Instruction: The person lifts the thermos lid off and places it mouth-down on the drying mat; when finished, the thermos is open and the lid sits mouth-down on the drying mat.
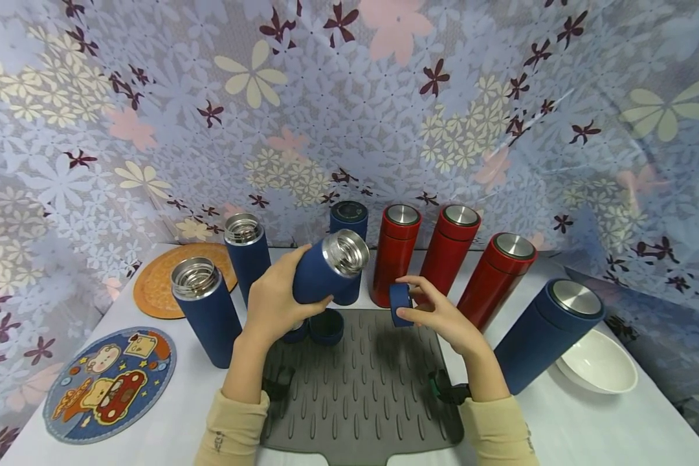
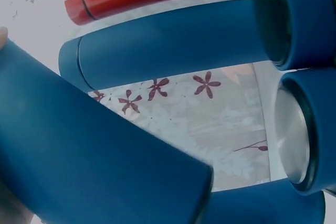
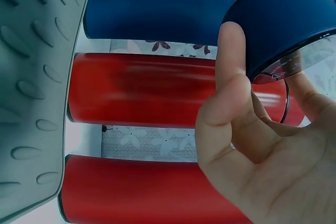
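My left hand (image 1: 275, 303) grips a lidless blue thermos bottle (image 1: 319, 275) around its body, tilted so its steel mouth points up and to the right. In the left wrist view the bottle body (image 2: 94, 156) fills the lower left. Over the grey mat (image 1: 367, 388), my right hand (image 1: 445, 320) pinches a blue thermos lid (image 1: 400, 304) between thumb and fingers. The right wrist view shows this lid (image 3: 289, 14) close up with its pale underside turned partly down. Two more blue lids, one (image 1: 327, 327) upturned, lie on the mat beneath the left hand's bottle.
Two lidless blue bottles (image 1: 206, 310) (image 1: 247, 249) stand at left. Behind the mat are a capped blue bottle (image 1: 349, 220) and several red ones (image 1: 396, 259). At right stand another capped blue bottle (image 1: 544, 336) and a white bowl (image 1: 600, 362). Two round placemats (image 1: 72, 395) (image 1: 157, 285) lie left.
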A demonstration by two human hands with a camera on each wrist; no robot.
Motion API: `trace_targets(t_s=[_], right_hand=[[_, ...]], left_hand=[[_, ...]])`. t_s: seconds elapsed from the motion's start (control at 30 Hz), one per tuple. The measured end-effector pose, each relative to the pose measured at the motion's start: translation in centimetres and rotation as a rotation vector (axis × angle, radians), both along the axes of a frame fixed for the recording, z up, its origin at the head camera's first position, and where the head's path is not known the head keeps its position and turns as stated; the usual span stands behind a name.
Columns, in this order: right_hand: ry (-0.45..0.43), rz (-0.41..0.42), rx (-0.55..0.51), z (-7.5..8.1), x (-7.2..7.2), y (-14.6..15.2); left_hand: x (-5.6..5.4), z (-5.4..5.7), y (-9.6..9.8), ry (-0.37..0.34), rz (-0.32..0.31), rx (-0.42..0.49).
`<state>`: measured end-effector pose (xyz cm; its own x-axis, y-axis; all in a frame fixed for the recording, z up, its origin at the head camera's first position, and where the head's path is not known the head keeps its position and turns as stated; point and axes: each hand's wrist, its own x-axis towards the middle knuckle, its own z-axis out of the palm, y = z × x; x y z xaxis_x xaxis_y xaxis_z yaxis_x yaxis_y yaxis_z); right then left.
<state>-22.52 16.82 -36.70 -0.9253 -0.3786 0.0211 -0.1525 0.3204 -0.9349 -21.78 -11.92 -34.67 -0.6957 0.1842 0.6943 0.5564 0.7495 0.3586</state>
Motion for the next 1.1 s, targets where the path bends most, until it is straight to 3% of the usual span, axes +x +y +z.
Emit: trace_targets(t_s=[0.2,0.47,0.73,1.1], right_hand=[[-0.001,0.023,-0.006,-0.1,-0.1,0.0],[-0.002,0.047,-0.012,-0.2,0.0,-0.4],[-0.005,0.057,-0.004,-0.2,0.0,-0.5],[0.003,0.066,0.019,-0.4,0.1,-0.7]], left_hand=[[-0.8,0.6,0.0,-0.161,0.001,0.229],[-2.3,-0.9,0.2,-0.228,-0.041,0.406],[-3.7,-2.9,0.1,-0.279,0.0,0.466],[-4.4,-4.5,0.1,-0.357,0.039,0.441]])
